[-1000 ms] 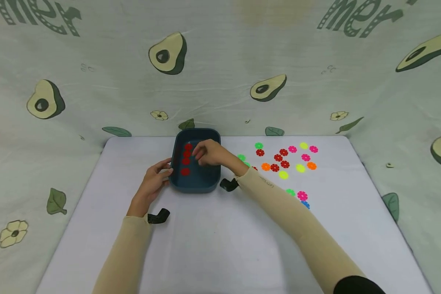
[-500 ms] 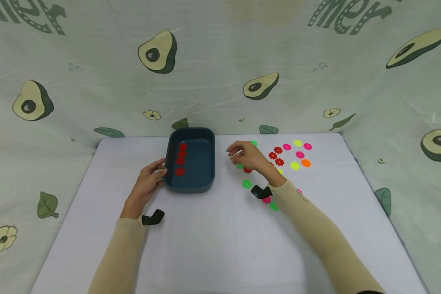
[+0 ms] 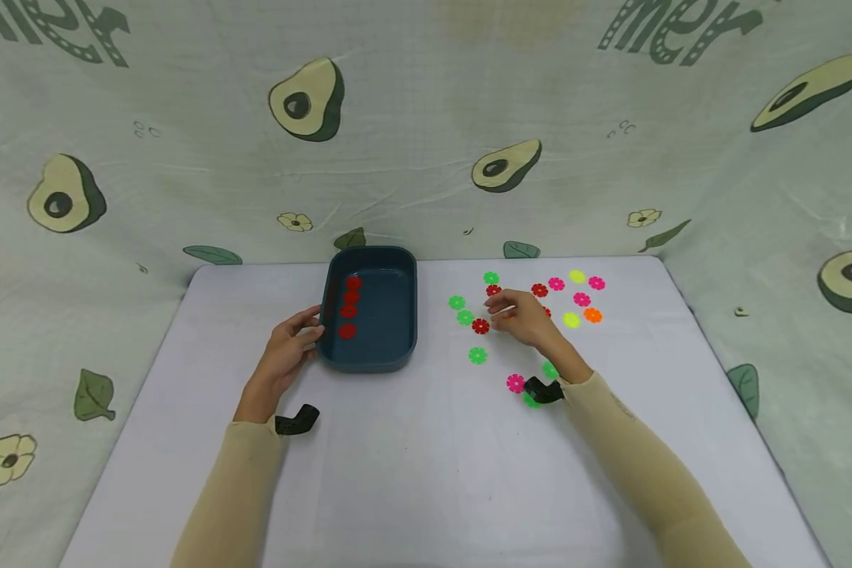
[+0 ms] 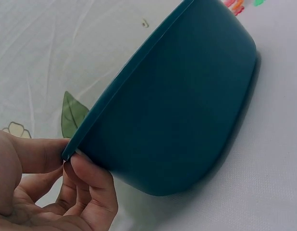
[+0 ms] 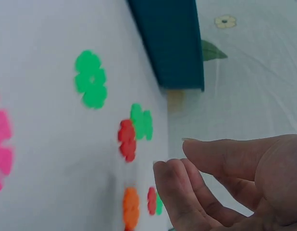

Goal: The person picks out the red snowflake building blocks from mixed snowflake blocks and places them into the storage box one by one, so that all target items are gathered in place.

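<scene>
The tray (image 3: 385,327) looks smooth plastic (matt outside), the flower pieces (image 3: 474,357) matt, the tabletop (image 3: 397,473) finely textured.

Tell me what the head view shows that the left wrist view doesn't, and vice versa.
Only head: four flat red rounded pieces inside the dark blue-green, rounded-rectangular, plastic-looking tray, plus the right hand.

Only left wrist: close detail of the left hand, its fingertips pinching the rim.

Both: the tray, left hand, white cloth-covered tabletop and pale leaf-printed backdrop.
</scene>
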`<state>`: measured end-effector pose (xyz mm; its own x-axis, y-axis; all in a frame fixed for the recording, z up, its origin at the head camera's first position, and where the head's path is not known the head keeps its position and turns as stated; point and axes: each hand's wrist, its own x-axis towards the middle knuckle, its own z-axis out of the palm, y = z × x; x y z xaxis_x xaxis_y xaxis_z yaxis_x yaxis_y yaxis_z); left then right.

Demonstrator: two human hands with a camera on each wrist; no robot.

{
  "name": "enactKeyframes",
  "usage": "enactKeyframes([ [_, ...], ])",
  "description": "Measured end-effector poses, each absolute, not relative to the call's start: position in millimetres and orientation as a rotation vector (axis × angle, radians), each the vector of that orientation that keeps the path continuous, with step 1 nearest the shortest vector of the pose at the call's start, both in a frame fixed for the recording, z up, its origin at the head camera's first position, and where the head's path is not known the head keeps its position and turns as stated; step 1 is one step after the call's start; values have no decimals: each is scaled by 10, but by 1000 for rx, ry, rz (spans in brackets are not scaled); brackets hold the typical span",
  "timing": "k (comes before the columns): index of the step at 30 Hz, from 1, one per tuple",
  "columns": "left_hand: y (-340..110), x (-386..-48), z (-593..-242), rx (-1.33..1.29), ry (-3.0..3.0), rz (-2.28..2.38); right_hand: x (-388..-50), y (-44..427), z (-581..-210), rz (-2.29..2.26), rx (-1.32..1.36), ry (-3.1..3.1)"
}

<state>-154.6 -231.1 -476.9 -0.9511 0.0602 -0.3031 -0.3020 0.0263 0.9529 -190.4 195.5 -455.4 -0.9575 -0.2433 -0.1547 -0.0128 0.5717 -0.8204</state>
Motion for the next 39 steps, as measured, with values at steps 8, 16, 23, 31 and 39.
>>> enactKeyframes([
  [8, -2308, -1552, -4782, -234, 2039, 2026, -1782, 2259, -4676, -1294, -150, 2672],
  [16, -2311, -1555, -4773, -243, 2038, 2028, -1724, 2445, -4764, -1241, -78, 2724],
  [23, -2301, -1549, -4768, -251, 2021, 2039, -1752, 2497, -4806, -1229, -35, 2740],
  [31, -2327, -1529, -4779, -238, 2029, 2041, -1858, 2432, -4823, -1193, -29, 2761],
  [39, -2316, -1536, -4771, -235, 2024, 2052, -1973, 2368, -4864, -1089, 10, 2784],
])
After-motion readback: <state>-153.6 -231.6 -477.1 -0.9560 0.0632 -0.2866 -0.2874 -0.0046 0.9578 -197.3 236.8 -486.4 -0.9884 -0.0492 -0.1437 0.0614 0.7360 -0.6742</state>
